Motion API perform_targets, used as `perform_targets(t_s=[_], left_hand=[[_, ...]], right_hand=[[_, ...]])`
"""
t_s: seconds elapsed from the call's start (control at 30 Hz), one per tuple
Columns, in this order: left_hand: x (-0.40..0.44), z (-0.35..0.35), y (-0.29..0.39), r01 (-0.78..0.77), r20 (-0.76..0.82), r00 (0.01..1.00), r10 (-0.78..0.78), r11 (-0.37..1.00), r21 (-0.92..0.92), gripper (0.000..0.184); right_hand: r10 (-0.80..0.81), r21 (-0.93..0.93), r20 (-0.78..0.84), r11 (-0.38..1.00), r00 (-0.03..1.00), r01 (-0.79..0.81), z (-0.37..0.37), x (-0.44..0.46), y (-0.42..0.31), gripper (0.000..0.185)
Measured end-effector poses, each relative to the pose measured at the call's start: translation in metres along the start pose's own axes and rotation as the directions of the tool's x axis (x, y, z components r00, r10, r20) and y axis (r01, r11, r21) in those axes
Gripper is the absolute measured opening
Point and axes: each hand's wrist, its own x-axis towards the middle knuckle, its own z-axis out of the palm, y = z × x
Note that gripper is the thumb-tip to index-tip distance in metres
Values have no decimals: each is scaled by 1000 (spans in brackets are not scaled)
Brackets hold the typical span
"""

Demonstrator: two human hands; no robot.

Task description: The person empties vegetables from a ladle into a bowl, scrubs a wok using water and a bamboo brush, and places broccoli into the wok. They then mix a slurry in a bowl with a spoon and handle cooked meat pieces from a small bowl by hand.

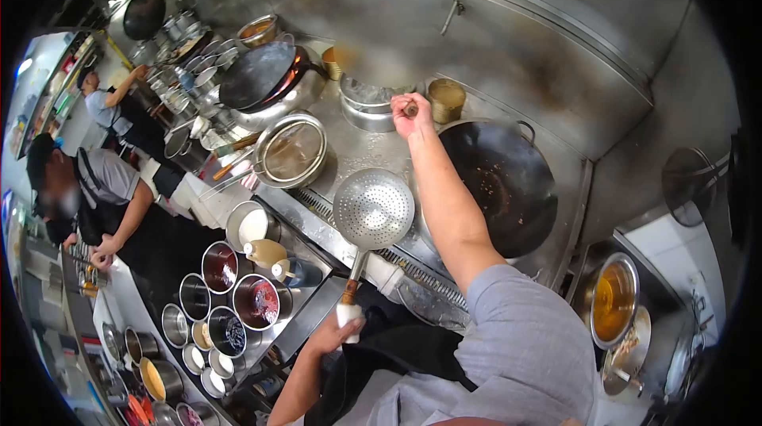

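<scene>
My left hand (332, 333) is closed round the handle end of a perforated skimmer (373, 208), with a white cloth (349, 319) at its grip. The skimmer's round bowl lies over the stove's front edge. My right hand (414, 115) reaches far forward, its fingers wrapped round a wooden handle (410, 110). The far end of that tool is hidden, so I cannot tell its kind. Just beyond the hand stands a steaming metal pot (367, 118). Below my right forearm sits a dark wok (508, 196) with small brown bits inside.
A second wok (262, 75) rests tilted over flames at left. A mesh strainer (292, 150) lies on a pot nearby. Sauce containers (263, 301) and squeeze bottles (266, 253) crowd the left counter. A bowl of orange liquid (614, 299) stands right. Two co-workers (111, 188) work at left.
</scene>
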Motion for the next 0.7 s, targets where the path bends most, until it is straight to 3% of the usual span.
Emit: perform_targets(t_s=[0.07,0.13,0.23,0.27,0.33,0.4,0.47,0.53,0.6,0.7], left_hand=[[19,-7,30,-78,166,984,71,996,41,29],[49,-14,6,-69,297,954,48,996,62,29],[75,-24,9,-226,367,913,179,970,91,33],[91,-30,2,-233,500,852,153,967,101,34],[98,-33,6,-233,480,861,167,969,80,37],[95,-35,25,-224,440,876,195,975,14,39],[100,-40,27,-43,485,874,35,999,4,51],[109,-40,22,-68,474,878,65,998,-11,57],[125,-36,0,-93,450,885,119,992,-80,63],[142,-27,11,-56,444,893,71,997,-46,65]], right_hand=[[43,76,79,996,996,-50,12,-39,-6,8],[-24,-28,96,999,995,27,25,-89,-6,13],[-127,-115,91,984,988,137,46,-160,-21,12],[-116,-145,47,982,992,121,58,-184,-26,12],[-100,-211,-10,973,995,96,71,-227,-39,12],[-225,-394,-89,903,970,173,83,-269,-52,10],[-290,-487,-133,852,948,192,84,-310,-67,12],[-379,-615,-146,758,914,216,78,-354,-76,18],[-466,-652,-258,730,847,203,80,-399,-72,30],[-582,-710,-386,683,715,173,102,-456,-38,62]])
